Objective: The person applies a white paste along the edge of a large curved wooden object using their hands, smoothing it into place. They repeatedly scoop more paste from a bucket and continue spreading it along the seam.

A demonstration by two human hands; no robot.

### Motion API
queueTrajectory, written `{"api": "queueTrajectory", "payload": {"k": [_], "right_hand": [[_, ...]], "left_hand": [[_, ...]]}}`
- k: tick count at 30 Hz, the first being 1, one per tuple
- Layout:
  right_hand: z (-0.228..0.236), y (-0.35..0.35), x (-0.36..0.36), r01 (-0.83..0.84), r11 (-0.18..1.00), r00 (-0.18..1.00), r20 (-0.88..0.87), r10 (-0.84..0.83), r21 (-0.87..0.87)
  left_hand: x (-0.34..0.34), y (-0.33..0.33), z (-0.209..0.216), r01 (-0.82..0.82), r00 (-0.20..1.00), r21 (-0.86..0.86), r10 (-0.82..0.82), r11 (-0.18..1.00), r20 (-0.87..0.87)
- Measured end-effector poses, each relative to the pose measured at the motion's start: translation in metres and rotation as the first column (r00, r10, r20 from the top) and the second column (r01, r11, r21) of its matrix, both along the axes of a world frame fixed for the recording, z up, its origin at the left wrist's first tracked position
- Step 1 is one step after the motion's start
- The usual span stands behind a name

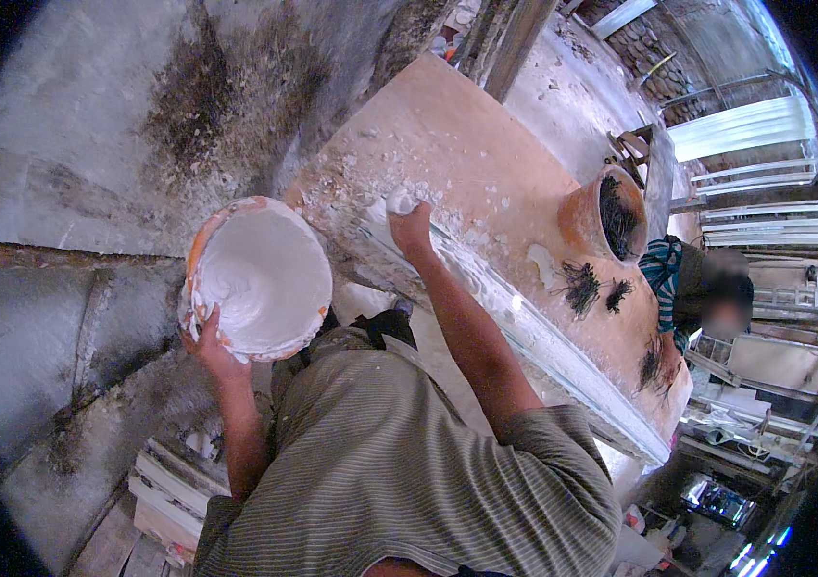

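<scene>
My left hand (pixel 209 344) grips the rim of an orange bucket (pixel 199 248), tilted toward me and caked with white around its mouth. Smooth white plaster-like mix (pixel 269 274) fills the inside. Stretched out over the table's edge, my right hand (pixel 411 229) is closed on a white lump of plaster (pixel 402 201). The lump is at the far end of a long, plaster-coated strip (pixel 524 325), which runs along the near edge of the tabletop (pixel 486 135).
On the tabletop stand another orange bucket (pixel 577 219) holding dark fibres and loose dark fibre tufts (pixel 579 288). Across it, a person in a striped sleeve (pixel 661 274) reaches to another tuft (pixel 653 362). White mouldings (pixel 178 495) lie at lower left.
</scene>
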State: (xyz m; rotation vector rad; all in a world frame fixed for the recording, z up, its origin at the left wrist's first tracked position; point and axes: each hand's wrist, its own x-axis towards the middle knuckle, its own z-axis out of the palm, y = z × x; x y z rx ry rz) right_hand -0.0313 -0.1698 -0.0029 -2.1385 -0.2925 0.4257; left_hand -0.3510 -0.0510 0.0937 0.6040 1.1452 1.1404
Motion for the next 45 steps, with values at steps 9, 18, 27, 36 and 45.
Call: {"api": "queueTrajectory", "payload": {"k": [9,18,27,36,45], "right_hand": [[0.046,-0.002,-0.013,-0.246,0.969,0.964,0.099,0.247,-0.019],[0.068,0.031,-0.048,-0.178,0.812,0.676,-0.530,0.512,0.556],[0.056,0.048,-0.122,-0.806,0.576,0.543,0.560,0.625,0.139],[0.072,0.016,-0.029,-0.682,0.267,0.006,0.360,0.933,-0.680],[-0.003,-0.020,-0.099,-0.627,0.750,0.516,0.608,0.604,-0.213]], "left_hand": [[0.035,-0.004,0.004,0.190,0.973,-0.060,-0.180,0.980,0.145],[0.066,-0.025,-0.020,0.330,0.944,-0.043,-0.329,0.943,0.034],[0.075,-0.050,0.021,0.636,0.771,0.269,-0.593,0.723,-0.232],[0.080,-0.055,0.013,0.508,0.860,0.408,-0.476,0.759,-0.186],[0.073,-0.080,-0.022,0.668,0.728,0.640,-0.513,0.379,-0.455]]}}
